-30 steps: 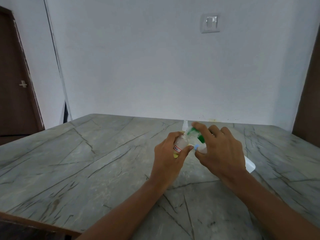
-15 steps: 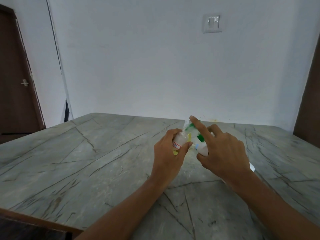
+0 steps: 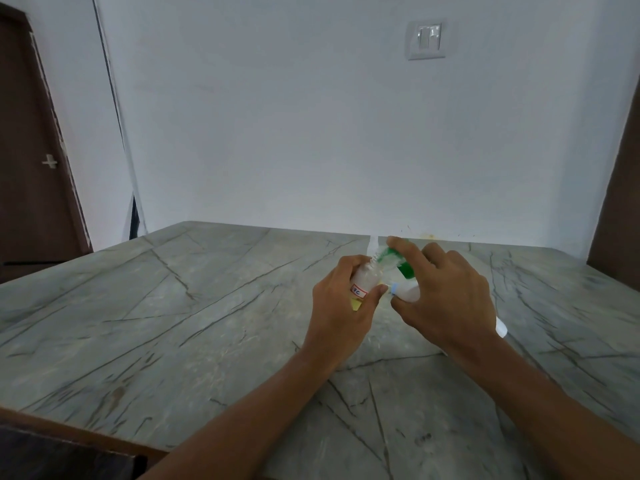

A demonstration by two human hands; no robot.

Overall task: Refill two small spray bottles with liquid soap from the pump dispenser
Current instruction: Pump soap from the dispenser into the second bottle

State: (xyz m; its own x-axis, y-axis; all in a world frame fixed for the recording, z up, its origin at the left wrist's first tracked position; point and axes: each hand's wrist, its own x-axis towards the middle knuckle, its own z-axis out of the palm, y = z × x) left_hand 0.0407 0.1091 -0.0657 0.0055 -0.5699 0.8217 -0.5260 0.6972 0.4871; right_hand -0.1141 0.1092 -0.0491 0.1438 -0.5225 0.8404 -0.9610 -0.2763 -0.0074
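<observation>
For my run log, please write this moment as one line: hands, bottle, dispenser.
left hand: holds bottle | right hand: grips dispenser, index finger on top | bottle: neck at dispenser | soap flow: cannot tell

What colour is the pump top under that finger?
Green: the plastic pump top shows best in the head view.

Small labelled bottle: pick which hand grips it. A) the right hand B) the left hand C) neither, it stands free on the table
B: the left hand curls its fingers and thumb round the small labelled bottle, while the right hand holds the green pump dispenser.
</observation>
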